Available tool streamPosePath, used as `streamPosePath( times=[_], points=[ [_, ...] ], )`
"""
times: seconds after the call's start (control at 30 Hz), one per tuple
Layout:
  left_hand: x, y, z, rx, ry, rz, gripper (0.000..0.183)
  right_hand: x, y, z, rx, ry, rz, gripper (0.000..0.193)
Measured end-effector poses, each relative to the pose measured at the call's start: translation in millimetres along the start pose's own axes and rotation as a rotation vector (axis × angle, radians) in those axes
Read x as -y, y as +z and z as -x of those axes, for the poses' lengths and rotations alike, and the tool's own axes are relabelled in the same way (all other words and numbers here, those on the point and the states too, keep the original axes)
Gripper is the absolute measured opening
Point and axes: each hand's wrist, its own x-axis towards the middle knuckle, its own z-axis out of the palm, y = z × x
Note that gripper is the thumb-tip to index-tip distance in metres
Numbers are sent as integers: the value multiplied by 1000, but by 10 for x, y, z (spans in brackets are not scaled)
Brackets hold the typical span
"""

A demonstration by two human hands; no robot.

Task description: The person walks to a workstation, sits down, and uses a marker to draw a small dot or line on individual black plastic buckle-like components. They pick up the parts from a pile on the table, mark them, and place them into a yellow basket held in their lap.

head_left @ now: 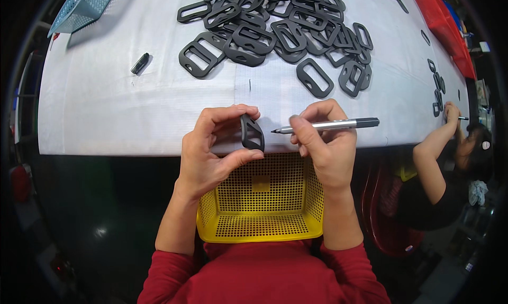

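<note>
My left hand [211, 145] pinches a black oblong plastic frame [253, 133] on its edge, thumb below and fingers above, over the table's front edge. A silver marker pen [333, 125] with a dark end lies in the writing grip of my right hand [328, 145]. Its uncapped tip points left at the frame, with a small gap between them. Beneath both hands, against my lap, a yellow mesh basket [262, 230] shows a bare inside. A black pen cap [139, 63] rests on the white-covered table to the left.
A large heap of similar black frames [286, 28] covers the far middle of the table [106, 113]. At the far left stands a blue basket [84, 10]. A red bag [443, 31] lies along the right edge, where another person's arm [431, 150] works near several frames [438, 92].
</note>
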Motion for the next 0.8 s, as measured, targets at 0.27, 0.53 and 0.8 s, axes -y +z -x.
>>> streamPosePath(
  times=[0.27, 0.53, 0.8],
  points=[
    [49, -1, 5, -12, 35, -18, 51, -99, 152, -10, -70, -193, 210, 22],
    [33, -5, 4, -18, 33, -41, 49, -156, 94, -22, -81, -143, 164, 22],
    [30, -4, 6, -28, 24, -21, 49, -51, 102, 16, -45, -99, 174, 20]
  ],
)
